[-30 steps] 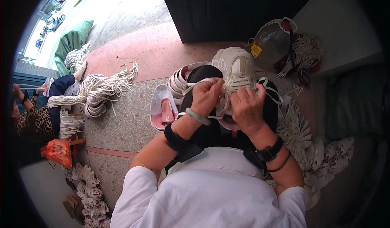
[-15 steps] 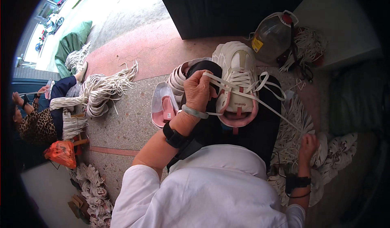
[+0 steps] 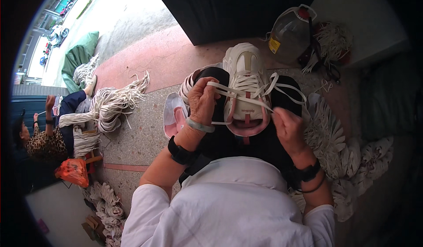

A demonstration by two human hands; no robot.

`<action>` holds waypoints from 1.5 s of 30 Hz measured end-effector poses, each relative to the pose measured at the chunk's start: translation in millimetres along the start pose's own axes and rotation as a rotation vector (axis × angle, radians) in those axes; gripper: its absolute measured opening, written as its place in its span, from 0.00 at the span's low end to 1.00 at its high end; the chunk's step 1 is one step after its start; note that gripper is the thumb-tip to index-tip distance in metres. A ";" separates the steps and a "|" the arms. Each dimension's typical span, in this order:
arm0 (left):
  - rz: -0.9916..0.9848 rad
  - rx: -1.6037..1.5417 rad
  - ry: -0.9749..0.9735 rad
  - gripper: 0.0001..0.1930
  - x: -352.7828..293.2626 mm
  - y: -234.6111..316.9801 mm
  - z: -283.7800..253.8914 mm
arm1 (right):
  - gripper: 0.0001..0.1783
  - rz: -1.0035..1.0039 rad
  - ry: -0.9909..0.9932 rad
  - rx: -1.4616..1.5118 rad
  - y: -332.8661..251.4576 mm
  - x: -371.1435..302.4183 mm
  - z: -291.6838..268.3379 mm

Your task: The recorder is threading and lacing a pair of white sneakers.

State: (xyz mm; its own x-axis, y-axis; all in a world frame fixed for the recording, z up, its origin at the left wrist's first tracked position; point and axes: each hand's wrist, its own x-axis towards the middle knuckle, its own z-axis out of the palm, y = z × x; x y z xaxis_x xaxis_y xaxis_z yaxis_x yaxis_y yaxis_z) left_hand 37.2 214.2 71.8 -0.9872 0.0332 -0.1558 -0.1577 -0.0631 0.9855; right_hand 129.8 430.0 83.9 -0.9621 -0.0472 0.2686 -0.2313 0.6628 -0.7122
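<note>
A cream sneaker with a pink lining rests on my lap, its toe pointing away from me. My left hand is closed on a white shoelace at the left side of the shoe. On the shoe's right side, my right hand pinches a lace end that runs across the tongue toward my left hand. A loose loop of lace stands out to the right of the eyelets. Beside my left wrist lies another shoe with a pink insole, partly hidden.
A clear plastic jug with a red cap stands beyond my right knee. Bundles of laces lie on the floor at left, near a seated co-worker and an orange bag. White shoe parts are heaped at right.
My right hand has come in from the far lower right to beside the shoe opening, still holding the lace, which is now shorter between the hands. My left hand keeps its grip.
</note>
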 end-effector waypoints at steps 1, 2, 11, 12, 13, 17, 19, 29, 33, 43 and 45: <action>-0.002 0.017 -0.020 0.08 -1.1 -1.0 -0.5 | 0.06 -0.034 0.045 -0.035 3.4 -9.4 -6.7; -0.006 0.020 -0.011 0.08 -1.9 -2.1 -0.6 | 0.05 -0.067 0.089 -0.070 8.4 -20.7 -14.3; 0.257 0.239 -0.167 0.06 -8.6 -10.2 14.2 | 0.08 0.195 0.181 -0.180 81.9 -142.2 -76.2; 0.315 0.255 -0.146 0.06 -9.2 -6.1 16.6 | 0.09 0.177 0.128 -0.123 71.7 -127.9 -71.0; 0.317 0.256 -0.151 0.06 -9.2 -2.5 19.9 | 0.10 0.161 0.078 -0.068 55.8 -104.7 -63.1; 0.641 0.651 -0.256 0.05 -11.9 15.3 38.2 | 0.27 -0.053 0.126 -0.022 6.7 -22.0 -30.8; 0.703 0.749 -0.280 0.06 -11.0 11.1 45.4 | 0.32 -0.088 0.050 -0.096 -12.3 7.5 -12.6; 0.694 0.890 -0.246 0.08 -11.0 6.1 53.7 | 0.23 0.044 0.088 -0.172 -14.5 26.8 26.4; 0.733 0.976 -0.264 0.12 -18.2 15.0 58.2 | 0.16 0.111 0.128 -0.002 -3.9 29.4 26.0; 0.996 1.118 -0.305 0.23 -14.9 12.1 69.2 | 0.16 0.141 0.067 0.382 9.3 35.1 18.4; 1.023 1.119 -0.327 0.19 -17.2 20.5 66.1 | 0.18 0.170 0.079 0.310 3.6 30.2 20.4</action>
State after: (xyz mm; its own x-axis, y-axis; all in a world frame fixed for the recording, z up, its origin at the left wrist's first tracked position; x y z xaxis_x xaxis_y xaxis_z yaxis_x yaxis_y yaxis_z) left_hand 52.4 278.2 99.1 -0.5883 0.6608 0.4661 0.8015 0.5528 0.2281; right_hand 97.1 415.7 76.3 -0.9792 0.1101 0.1704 -0.1136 0.3979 -0.9103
